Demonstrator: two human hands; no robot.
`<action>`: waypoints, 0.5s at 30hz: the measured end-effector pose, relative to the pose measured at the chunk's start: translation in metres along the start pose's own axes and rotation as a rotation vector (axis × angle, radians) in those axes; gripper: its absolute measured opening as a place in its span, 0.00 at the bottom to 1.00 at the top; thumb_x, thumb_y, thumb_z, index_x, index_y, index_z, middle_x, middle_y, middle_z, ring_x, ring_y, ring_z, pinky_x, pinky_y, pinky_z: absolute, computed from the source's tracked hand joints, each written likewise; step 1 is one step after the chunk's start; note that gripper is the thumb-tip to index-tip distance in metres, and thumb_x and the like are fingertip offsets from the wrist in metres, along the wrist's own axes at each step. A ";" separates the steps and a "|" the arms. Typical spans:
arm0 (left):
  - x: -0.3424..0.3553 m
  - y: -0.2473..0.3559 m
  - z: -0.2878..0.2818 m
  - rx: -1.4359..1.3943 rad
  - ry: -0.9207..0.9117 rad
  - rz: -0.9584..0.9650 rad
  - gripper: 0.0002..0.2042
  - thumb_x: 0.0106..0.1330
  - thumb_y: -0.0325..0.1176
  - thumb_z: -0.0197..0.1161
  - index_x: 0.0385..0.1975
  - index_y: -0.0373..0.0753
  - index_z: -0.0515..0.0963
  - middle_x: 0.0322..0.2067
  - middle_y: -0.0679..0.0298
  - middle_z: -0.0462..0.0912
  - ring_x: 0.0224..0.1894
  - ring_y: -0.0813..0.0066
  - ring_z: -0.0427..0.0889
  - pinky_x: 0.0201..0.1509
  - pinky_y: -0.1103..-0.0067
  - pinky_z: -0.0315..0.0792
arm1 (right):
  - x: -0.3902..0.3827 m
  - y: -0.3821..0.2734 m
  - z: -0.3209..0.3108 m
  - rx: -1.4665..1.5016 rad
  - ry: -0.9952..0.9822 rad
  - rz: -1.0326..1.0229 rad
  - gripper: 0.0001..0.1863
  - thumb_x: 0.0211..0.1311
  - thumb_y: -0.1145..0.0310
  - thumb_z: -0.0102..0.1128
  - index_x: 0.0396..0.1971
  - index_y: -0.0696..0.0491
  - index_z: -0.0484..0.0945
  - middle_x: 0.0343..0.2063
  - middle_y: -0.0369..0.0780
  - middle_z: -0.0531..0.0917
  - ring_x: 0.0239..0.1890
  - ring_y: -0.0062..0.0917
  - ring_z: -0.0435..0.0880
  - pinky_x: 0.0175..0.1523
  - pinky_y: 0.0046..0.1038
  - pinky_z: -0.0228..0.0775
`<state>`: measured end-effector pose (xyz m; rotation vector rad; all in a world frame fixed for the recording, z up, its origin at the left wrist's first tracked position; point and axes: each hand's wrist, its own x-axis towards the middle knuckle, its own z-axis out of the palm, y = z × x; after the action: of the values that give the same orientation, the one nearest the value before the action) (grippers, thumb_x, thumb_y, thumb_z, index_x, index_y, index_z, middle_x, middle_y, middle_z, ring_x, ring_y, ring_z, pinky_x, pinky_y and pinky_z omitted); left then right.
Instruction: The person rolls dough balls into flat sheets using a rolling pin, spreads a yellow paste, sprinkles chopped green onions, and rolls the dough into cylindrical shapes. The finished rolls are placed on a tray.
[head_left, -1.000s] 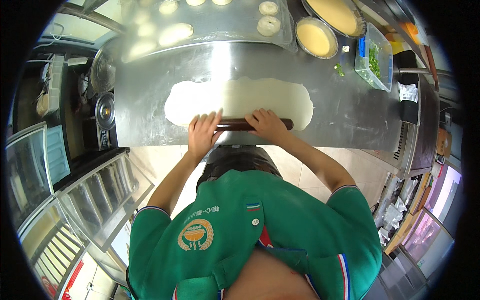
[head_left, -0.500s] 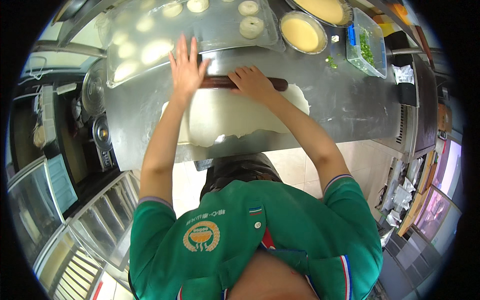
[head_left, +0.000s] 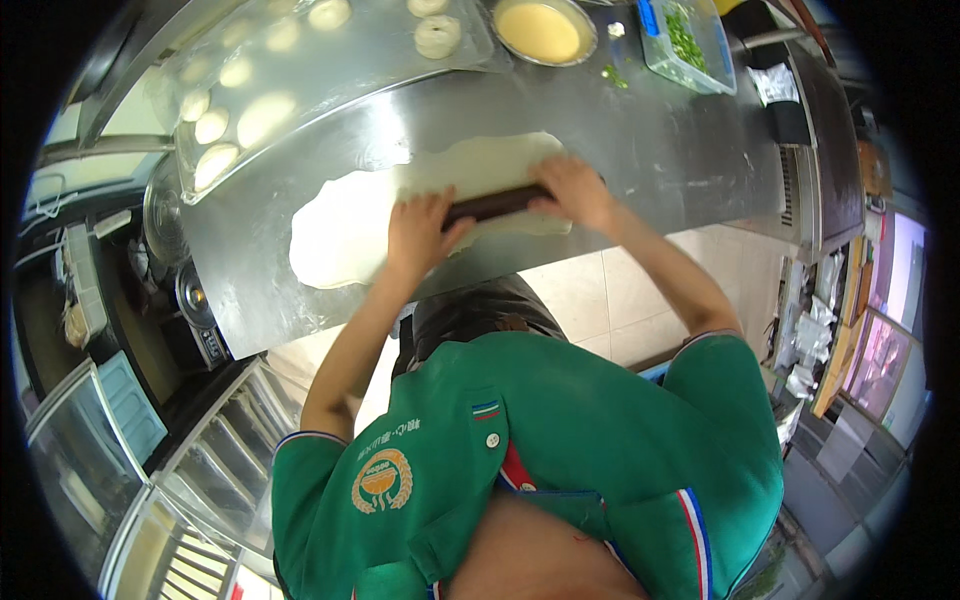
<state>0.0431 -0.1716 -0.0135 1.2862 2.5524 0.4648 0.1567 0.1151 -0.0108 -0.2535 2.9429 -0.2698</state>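
1. We press our left hand (head_left: 420,232) flat, palm down and fingers spread, on the left part of a dark rolling pin (head_left: 497,205); the palm bears on the wood and does not wrap round it.
2. Our right hand (head_left: 575,190) lies over the pin's right end, at about three o'clock from the left hand, fingers curved over the top, so both hands rest on the pin without closing round it.
3. The pin lies across a pale sheet of dough (head_left: 400,210), near its near edge, and the sheet stretches from about eight o'clock of the pin up to one o'clock.
4. The dough lies on a steel worktop (head_left: 680,150), whose bare metal shows at three o'clock of the hands.
5. At eleven o'clock from the pin stands a clear tray (head_left: 300,70) holding round dough pieces (head_left: 215,125).
6. At twelve o'clock a round bowl of yellow batter (head_left: 543,30) sits on the worktop.
7. At one o'clock is a clear box of chopped greens (head_left: 685,40), just beside the bowl.
8. A few green bits (head_left: 615,75) lie loose on the steel between bowl and box.
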 end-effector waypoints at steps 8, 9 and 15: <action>-0.003 0.025 0.027 0.167 0.161 0.062 0.34 0.65 0.51 0.61 0.70 0.45 0.62 0.67 0.55 0.66 0.66 0.55 0.66 0.70 0.52 0.55 | -0.017 -0.003 0.020 0.048 0.301 0.461 0.49 0.56 0.41 0.65 0.71 0.52 0.57 0.70 0.51 0.60 0.73 0.45 0.55 0.72 0.52 0.49; -0.013 0.027 0.032 0.162 0.161 0.123 0.34 0.64 0.48 0.61 0.70 0.46 0.62 0.65 0.56 0.67 0.64 0.56 0.68 0.69 0.53 0.56 | -0.039 -0.016 0.020 0.099 0.234 0.476 0.51 0.55 0.40 0.66 0.72 0.52 0.56 0.72 0.51 0.57 0.75 0.45 0.51 0.73 0.53 0.46; -0.057 0.040 0.040 0.070 0.084 0.341 0.31 0.60 0.29 0.53 0.68 0.50 0.66 0.53 0.62 0.74 0.50 0.64 0.74 0.55 0.65 0.68 | -0.112 -0.060 0.026 -0.009 0.170 0.359 0.46 0.52 0.55 0.71 0.71 0.48 0.60 0.59 0.43 0.71 0.64 0.39 0.67 0.69 0.46 0.54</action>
<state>0.1198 -0.1890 -0.0308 1.7748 2.4389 0.5068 0.2793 0.0737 -0.0064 0.3102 3.0809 -0.2365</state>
